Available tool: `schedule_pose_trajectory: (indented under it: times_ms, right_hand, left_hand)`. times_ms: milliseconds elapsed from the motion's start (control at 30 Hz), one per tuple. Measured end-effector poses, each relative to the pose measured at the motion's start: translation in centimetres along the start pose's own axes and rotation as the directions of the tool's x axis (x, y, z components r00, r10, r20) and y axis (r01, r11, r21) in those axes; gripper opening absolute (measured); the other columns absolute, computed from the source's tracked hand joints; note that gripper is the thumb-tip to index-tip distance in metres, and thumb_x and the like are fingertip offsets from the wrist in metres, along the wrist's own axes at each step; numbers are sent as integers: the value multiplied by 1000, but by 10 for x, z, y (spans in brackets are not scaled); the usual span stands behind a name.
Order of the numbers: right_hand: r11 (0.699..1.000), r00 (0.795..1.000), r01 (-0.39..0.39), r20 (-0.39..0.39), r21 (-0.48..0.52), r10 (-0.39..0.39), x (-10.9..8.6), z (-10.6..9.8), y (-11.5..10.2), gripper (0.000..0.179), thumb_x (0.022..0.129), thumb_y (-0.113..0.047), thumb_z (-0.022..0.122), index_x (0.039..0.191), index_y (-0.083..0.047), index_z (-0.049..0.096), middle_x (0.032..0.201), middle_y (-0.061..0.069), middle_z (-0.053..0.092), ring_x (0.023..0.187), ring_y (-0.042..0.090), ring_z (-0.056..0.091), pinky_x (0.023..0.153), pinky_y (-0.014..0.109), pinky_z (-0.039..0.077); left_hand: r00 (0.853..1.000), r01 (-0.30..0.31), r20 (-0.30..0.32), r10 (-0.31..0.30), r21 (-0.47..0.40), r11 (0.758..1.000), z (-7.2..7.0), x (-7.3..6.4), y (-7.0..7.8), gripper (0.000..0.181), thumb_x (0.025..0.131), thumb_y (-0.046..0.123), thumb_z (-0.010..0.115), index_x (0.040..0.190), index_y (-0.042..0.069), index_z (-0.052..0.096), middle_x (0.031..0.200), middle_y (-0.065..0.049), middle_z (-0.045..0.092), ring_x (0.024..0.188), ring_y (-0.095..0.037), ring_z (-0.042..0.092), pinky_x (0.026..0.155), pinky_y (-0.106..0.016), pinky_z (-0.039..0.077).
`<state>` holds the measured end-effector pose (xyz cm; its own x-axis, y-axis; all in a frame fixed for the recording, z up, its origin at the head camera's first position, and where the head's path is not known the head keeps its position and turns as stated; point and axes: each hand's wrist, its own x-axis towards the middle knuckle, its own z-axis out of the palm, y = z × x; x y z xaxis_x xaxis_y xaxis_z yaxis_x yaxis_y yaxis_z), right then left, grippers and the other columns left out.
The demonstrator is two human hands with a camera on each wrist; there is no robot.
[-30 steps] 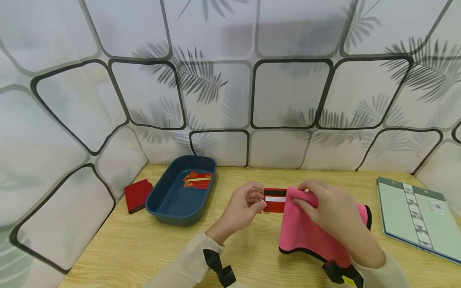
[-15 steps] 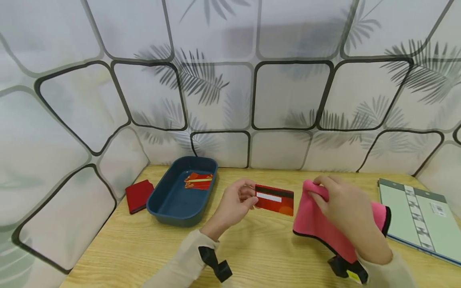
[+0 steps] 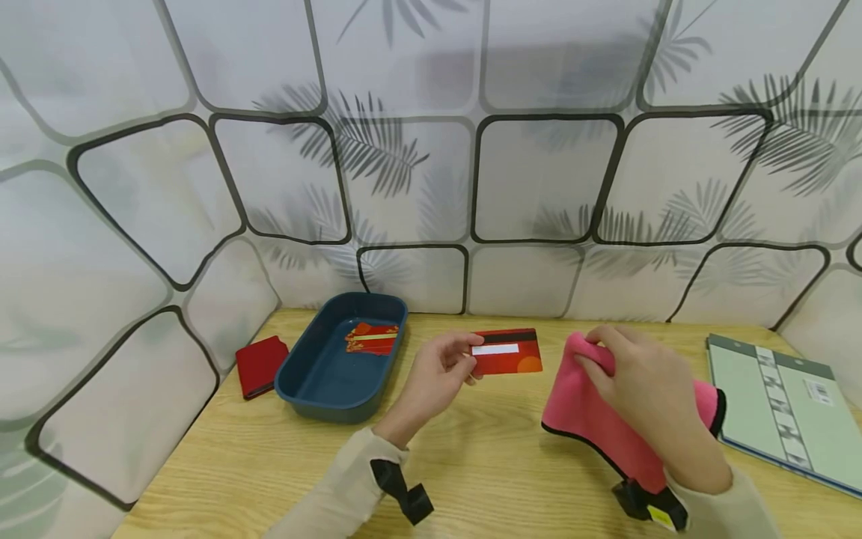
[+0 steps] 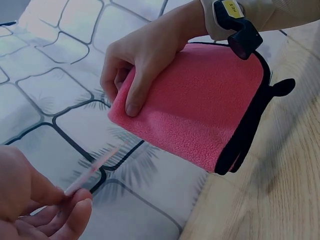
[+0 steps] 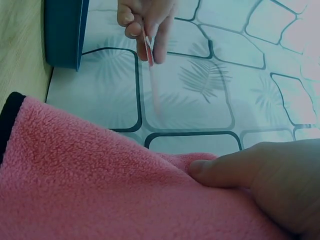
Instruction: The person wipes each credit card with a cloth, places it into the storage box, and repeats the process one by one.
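Note:
My left hand (image 3: 431,382) pinches a red card (image 3: 518,362) by its left edge, holding it above the table. The card bears a dark stripe along its top, a white strip and an orange spot. In the left wrist view the card (image 4: 92,170) appears nearly edge-on and blurred. To its right, my right hand (image 3: 640,397) grips a folded pink cloth (image 3: 592,419) with black edging, thumb on the near side. A gap separates cloth and card. The cloth's fuzzy pile shows in the right wrist view, where the right thumb (image 5: 220,172) presses on it.
A blue bin (image 3: 323,382) stands at the left with red-and-gold cards (image 3: 372,338) inside. Beside it lies a dark red booklet (image 3: 260,365). Pale green folders (image 3: 761,404) lie at the right on the wooden table (image 3: 485,479). A patterned curtain (image 3: 525,180) closes off the back.
The card and the pink cloth were touching a second ago and are now apart. The cloth moved right with my right hand; the card tilted, then came level and rose slightly.

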<state>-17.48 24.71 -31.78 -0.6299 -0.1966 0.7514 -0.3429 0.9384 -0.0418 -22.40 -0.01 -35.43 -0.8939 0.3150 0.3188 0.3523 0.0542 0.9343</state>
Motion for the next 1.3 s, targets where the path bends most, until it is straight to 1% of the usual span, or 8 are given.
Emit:
schedule_pose_trajectory:
  times_ms: [200,400,567,733,833,900,1100,1300]
  right_hand:
    - [999,999,34,10,24,-34,-2,2,0,28,66,-21,85,84,-14,64,67,1,60,48,11,38,40,23,27]
    - [994,996,69,47,90,-73,-2,2,-3,32,64,-20,86,87,-15,65,66,-4,58,52,6,41,45,22,33]
    - [991,995,78,51,108,-84,0,-3,-9,31,66,-20,86,88,-14,65,67,-4,59,51,5,39,46,21,33]
    - [987,994,101,33,124,-106,0,-7,-15,32,65,-19,86,89,-15,65,71,-3,62,52,4,42,46,21,36]
    - [983,992,125,15,137,-128,0,-7,-17,29,68,-21,84,89,-16,64,70,-6,61,52,3,42,46,21,37]
    - [980,990,135,12,146,-138,-1,-6,-19,25,73,-26,82,88,-17,64,67,-8,58,52,3,41,46,21,35]
    - [969,985,158,44,192,-169,-3,-3,-27,26,73,-29,83,86,-19,64,72,-10,59,57,0,44,50,20,38]
    - [948,977,184,55,261,-205,-7,2,-33,27,82,-42,75,87,-18,64,72,-12,58,58,-2,42,51,17,38]
  left_hand:
    - [1000,27,-6,-27,-35,999,0,1,-3,38,91,-12,41,124,-8,59,91,-24,61,77,-34,67,66,-28,56]
    - [997,44,-57,-49,-75,996,-2,0,-3,21,93,1,56,111,-7,66,85,-22,68,54,-10,62,54,-19,49]
    - [991,89,-86,-102,-142,986,-3,0,-1,22,98,11,56,106,-7,64,75,-16,66,41,-9,52,42,-18,42]
    - [982,62,-178,-69,-45,997,-3,1,-3,22,96,15,59,98,-6,65,62,0,50,46,-7,40,46,-18,35]
    - [968,23,-251,-11,44,999,-3,2,-4,22,94,17,63,93,-3,69,63,1,46,52,-7,38,51,-19,33]
    - [963,7,-270,5,41,999,-3,2,-4,21,93,18,64,92,-3,69,65,-1,51,53,-7,43,53,-19,37]
    - [977,-6,-213,-23,-136,991,5,0,-6,20,93,11,62,100,-8,66,77,-12,62,53,-7,57,50,-19,48]
    - [991,-19,-132,-6,-184,983,13,-4,-8,19,95,8,59,100,-10,62,80,-21,60,56,-10,60,50,-21,52]
